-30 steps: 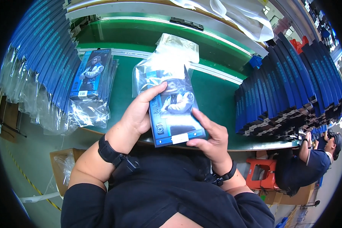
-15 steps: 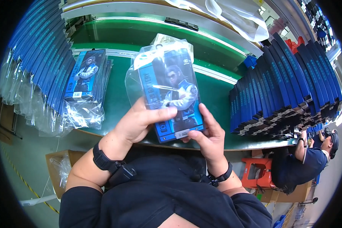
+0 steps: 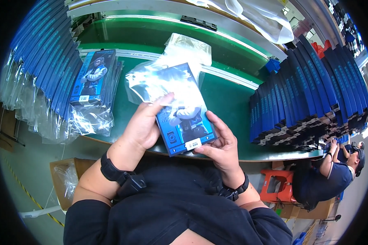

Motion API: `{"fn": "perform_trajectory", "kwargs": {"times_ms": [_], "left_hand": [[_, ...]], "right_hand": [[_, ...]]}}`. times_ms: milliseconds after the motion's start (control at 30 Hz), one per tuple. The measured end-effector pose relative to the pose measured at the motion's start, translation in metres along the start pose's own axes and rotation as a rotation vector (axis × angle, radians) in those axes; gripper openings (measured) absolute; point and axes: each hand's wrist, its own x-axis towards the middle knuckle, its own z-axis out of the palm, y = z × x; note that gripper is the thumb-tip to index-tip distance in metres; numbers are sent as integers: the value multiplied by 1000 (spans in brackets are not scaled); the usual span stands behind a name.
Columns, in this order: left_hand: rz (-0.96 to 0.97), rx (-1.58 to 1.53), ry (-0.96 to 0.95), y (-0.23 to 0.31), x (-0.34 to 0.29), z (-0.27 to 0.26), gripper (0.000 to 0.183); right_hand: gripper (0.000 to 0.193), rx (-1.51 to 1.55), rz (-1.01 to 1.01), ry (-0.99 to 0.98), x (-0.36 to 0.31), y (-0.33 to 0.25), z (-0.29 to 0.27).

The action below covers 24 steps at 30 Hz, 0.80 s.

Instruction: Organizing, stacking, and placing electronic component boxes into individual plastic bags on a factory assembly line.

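A flat blue and black box (image 3: 188, 126) with a printed figure and a white label on its lower end is held tilted over the table's near edge. My right hand (image 3: 221, 143) grips its lower right corner, thumb on the front. A clear plastic bag (image 3: 145, 83) lies over the box's upper left part, with strong glare on it. My left hand (image 3: 145, 124) is closed at the box's left edge, its thumb pressing the bag there. How far the box sits inside the bag, I cannot tell.
Bagged boxes (image 3: 92, 79) lie stacked at the left, beside a long leaning row of bagged boxes (image 3: 41, 61). Unbagged blue boxes (image 3: 298, 90) stand in rows at the right. Clear bags (image 3: 190, 47) lie behind my hands. A person (image 3: 325, 175) sits at the far right near an orange stool (image 3: 276, 183).
The box has come slightly down and tilted more. The bag has shifted left on it, and my left thumb has slid up from the box's middle to the bag near its upper left.
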Motion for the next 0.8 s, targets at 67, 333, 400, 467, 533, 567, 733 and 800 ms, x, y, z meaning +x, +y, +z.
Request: {"fn": "perform_trajectory", "kwargs": {"times_ms": [67, 333, 400, 467, 533, 567, 733, 800], "left_hand": [[-122, 91, -17, -7, -7, 6, 35], [-558, 297, -538, -19, -19, 7, 36], [-580, 385, -597, -16, -20, 9, 39], [-600, 440, -431, -11, -15, 7, 42], [-502, 448, -399, -15, -13, 1, 48], [-497, 280, -361, -16, -12, 4, 48], [-358, 46, 11, -7, -17, -10, 36], [-217, 256, -5, 19, -22, -8, 49]], "right_hand": [[80, -23, -17, 27, 1, 1, 1], [33, -462, -340, 350, 11, -22, 3], [23, -455, -635, 555, 6, -33, 0], [20, -502, -872, 437, 5, -43, -4], [21, -620, -676, 253, 9, -47, 1], [19, -590, -527, 175, 12, -44, 11], [48, -798, -396, -440, 47, -21, 45], [58, -535, -122, -648, 59, -37, 47]]}}
